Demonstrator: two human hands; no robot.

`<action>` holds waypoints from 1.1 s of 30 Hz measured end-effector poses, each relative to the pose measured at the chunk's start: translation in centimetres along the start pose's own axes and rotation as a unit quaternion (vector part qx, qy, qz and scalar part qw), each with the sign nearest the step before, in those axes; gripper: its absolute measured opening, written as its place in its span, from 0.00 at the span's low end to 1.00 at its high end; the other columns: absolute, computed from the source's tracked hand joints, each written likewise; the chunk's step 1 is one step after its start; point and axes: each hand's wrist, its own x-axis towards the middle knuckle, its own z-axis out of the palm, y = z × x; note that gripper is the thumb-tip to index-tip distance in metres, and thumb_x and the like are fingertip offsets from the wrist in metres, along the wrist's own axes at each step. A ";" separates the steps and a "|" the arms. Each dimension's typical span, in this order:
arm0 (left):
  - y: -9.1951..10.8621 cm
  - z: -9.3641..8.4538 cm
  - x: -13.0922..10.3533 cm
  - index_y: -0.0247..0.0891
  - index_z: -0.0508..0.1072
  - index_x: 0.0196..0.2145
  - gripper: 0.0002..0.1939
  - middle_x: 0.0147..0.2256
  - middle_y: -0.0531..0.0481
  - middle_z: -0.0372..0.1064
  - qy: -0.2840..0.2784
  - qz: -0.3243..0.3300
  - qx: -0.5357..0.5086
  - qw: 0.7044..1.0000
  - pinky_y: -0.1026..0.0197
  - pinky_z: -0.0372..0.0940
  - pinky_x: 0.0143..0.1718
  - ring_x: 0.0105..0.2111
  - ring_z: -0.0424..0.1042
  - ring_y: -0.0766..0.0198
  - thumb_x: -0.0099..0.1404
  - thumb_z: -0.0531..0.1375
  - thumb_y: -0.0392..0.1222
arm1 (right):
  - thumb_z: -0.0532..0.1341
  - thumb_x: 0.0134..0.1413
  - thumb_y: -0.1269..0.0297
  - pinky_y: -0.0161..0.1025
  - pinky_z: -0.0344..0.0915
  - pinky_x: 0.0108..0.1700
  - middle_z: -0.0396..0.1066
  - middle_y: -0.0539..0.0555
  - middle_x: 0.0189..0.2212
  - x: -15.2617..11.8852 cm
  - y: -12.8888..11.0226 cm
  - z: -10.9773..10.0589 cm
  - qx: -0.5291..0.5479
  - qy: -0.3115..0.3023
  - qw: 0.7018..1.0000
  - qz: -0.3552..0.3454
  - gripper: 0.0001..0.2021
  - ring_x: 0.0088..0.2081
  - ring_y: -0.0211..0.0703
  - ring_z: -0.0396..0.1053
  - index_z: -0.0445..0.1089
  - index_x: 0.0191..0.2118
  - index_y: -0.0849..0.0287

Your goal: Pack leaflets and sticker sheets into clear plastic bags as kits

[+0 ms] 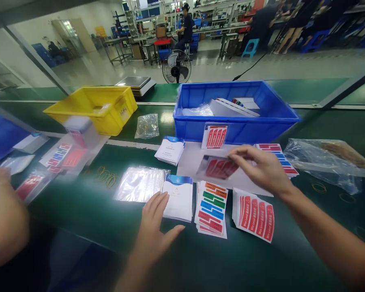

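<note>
My right hand [258,166] pinches the edge of a blurred, clear-looking packet with a red label sheet [220,167] in it, held above the white paper on the bench. My left hand [155,227] has its fingers spread at the lower left edge of a stack of white-and-blue booklets [179,200]. Clear plastic bags [140,184] lie just left of that stack. To its right are multicoloured label sheets [212,209], and farther right a fanned stack of red label sheets [255,217]. More coloured sheets [278,158] lie partly behind my right hand.
A blue bin [237,129] and a yellow bin [121,117] stand at the back. Rubber bands [108,178] lie left on the green bench [88,215]. A large plastic bag [325,162] is at right. A co-worker's arm [6,219] reaches in from the left.
</note>
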 end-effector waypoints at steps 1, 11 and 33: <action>-0.8 0.3 -0.4 0.42 0.52 0.64 0.38 0.58 0.37 0.65 -0.021 0.006 0.028 0.999 0.39 0.63 0.56 0.61 0.60 0.44 0.60 0.64 0.47 | 0.57 0.61 0.62 0.39 0.73 0.35 0.77 0.53 0.32 1.4 1.4 0.4 -0.006 0.005 1.000 0.012 0.06 0.32 0.44 0.76 0.71 0.37 0.55; -2.7 4.8 -2.1 0.41 0.61 0.60 0.28 0.56 0.43 0.69 -0.062 0.073 0.103 0.990 0.37 0.61 0.57 0.59 0.64 0.47 0.63 0.56 0.29 | 0.56 0.60 0.59 0.57 0.62 0.56 0.71 0.68 0.52 5.4 8.4 3.2 -0.096 0.040 0.994 -0.022 0.20 0.55 0.61 0.67 0.67 0.53 0.66; -0.5 4.8 -6.3 0.35 0.70 0.33 0.20 0.21 0.54 0.68 -0.006 -0.474 -0.403 0.783 0.67 0.60 0.20 0.19 0.65 0.68 0.57 0.64 0.57 | 0.54 0.60 0.55 0.39 0.66 0.29 0.76 0.53 0.28 -8.8 2.6 5.0 -0.126 -0.208 0.954 0.177 0.12 0.29 0.46 0.74 0.66 0.30 0.54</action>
